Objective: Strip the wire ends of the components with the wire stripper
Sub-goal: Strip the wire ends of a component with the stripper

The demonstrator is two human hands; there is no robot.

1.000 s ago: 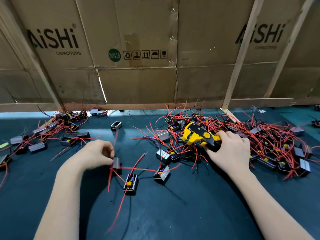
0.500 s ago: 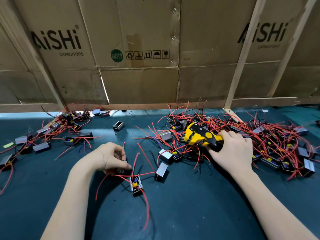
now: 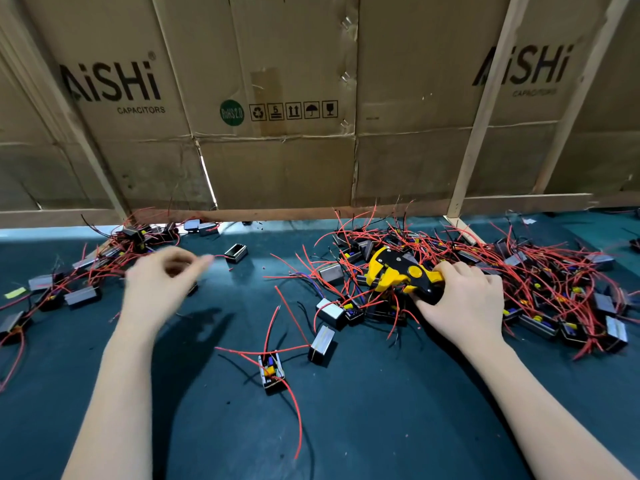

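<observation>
Forearms reach out from the near edge over my dark green mat (image 3: 381, 427). Between them lies one component (image 3: 271, 369), red leads trailing, with bare mat all around it. Further out, my right hand (image 3: 464, 303) grips the yellow wire stripper (image 3: 398, 271) atop the right pile (image 3: 536, 282). My left hand (image 3: 162, 282) hovers blurred near the left pile (image 3: 79, 271); I cannot tell its fingers' state. Beyond stands the cardboard wall (image 3: 277, 168).

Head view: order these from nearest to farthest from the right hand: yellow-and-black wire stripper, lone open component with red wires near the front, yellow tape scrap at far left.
1. Yellow-and-black wire stripper, in the right hand.
2. Lone open component with red wires, front centre.
3. Yellow tape scrap, far left edge.
</observation>
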